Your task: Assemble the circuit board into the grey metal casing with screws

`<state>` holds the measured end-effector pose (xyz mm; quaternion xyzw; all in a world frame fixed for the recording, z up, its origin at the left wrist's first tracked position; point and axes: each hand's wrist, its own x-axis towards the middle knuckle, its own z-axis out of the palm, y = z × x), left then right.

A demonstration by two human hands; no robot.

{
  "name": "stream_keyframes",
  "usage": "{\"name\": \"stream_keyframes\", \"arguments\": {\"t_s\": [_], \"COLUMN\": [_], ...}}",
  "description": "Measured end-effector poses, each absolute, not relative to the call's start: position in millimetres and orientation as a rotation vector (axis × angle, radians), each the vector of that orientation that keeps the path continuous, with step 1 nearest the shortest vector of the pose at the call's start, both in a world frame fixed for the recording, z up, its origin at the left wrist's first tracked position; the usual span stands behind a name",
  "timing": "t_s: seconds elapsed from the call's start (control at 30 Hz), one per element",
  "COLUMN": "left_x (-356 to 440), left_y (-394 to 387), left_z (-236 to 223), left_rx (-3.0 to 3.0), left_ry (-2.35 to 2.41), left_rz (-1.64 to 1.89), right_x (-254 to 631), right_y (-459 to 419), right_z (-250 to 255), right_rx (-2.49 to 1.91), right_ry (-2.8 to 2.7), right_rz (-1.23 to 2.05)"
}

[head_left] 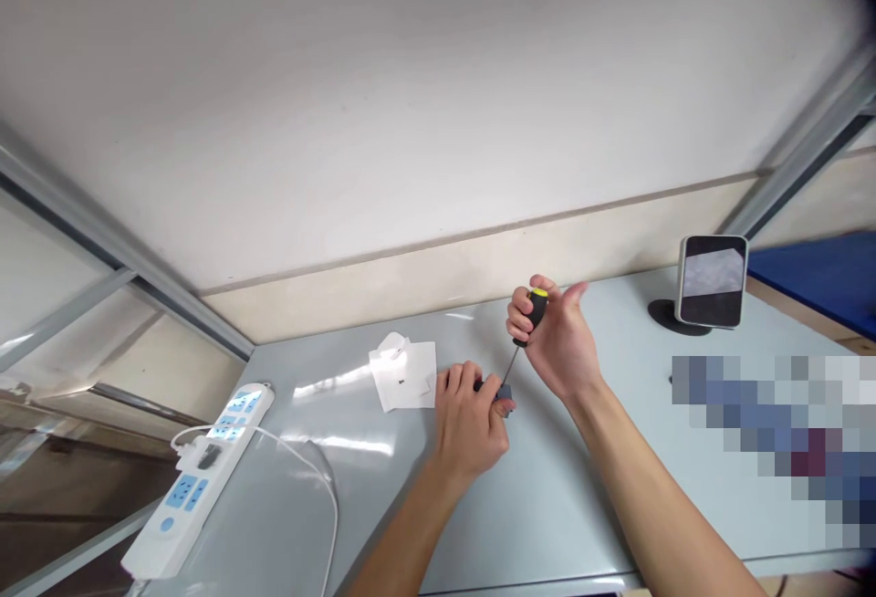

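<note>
A screwdriver (pixel 537 307) with a black handle and yellow end cap is held upright, slightly tilted, in my right hand (pixel 562 341); its fingers wrap the handle and the thumb sticks out. The thin metal shaft runs down to a small dark grey block (pixel 505 393) on the table. My left hand (pixel 472 419) grips that block and covers most of it. Whether the tip sits in a screw is too small to tell. Left of my left hand lie white paper sheets (pixel 416 358) with a tiny dark piece (pixel 401 382) on them.
A white power strip (pixel 171 524) with a plugged-in adapter and white cable (pixel 327 478) lies at the left of the grey table (pixel 547 506). A screen on a round stand (pixel 713 282) is at the back right. A pixelated area covers the right side. Metal posts flank the table.
</note>
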<state>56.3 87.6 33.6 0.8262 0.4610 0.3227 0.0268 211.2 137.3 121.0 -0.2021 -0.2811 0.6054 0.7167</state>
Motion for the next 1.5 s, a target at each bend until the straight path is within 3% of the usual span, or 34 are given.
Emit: {"name": "stream_keyframes", "arguments": {"t_s": [0.2,0.63,1.5], "left_x": [57,57,55], "left_y": [87,87,88], "left_z": [32,33,30], "left_rx": [2.551,2.528,2.528], "left_ry": [1.428,1.407,1.405], "left_rz": [1.029,1.028,1.085], "right_x": [211,212,229], "right_y": [136,136,147], "right_z": [117,123,112], "right_rx": [-0.531,-0.59,-0.577], "right_ry": [-0.777,-0.605,-0.374], "right_rz": [1.334,1.218,1.306]}}
